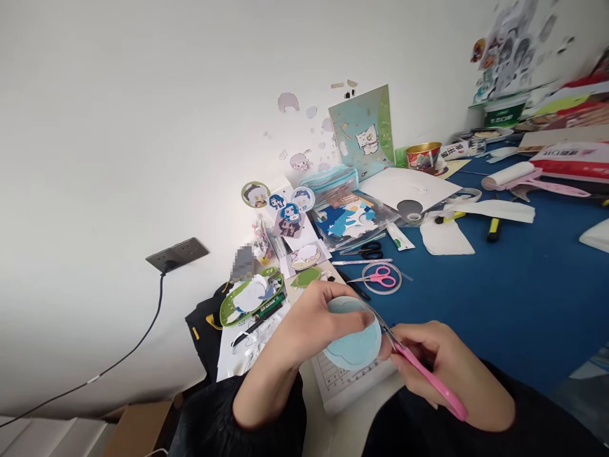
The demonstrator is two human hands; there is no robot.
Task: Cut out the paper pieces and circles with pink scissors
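Observation:
My left hand (316,320) pinches a round light-blue paper cutout (354,349) with a pale rim, thumb on top and fingers behind. In my right hand (440,362) is a pair of scissors (431,377) with pink handles. Their blades lie along the right edge of the round cutout; how far apart they stand is hard to tell. Beneath the cutout lies a printed sheet with a grid (342,387). Just beyond my hands, a second, smaller pair of pink scissors (380,277) rests by a clear ring.
A green tray (228,312) of paper scraps stands at left. Behind are black-handled scissors (371,250), a bag of blue and white scraps (347,219) and a white tube (399,236). A lint roller (511,178) lies at right on the blue tabletop (547,298). A cord hangs from the wall socket (177,255).

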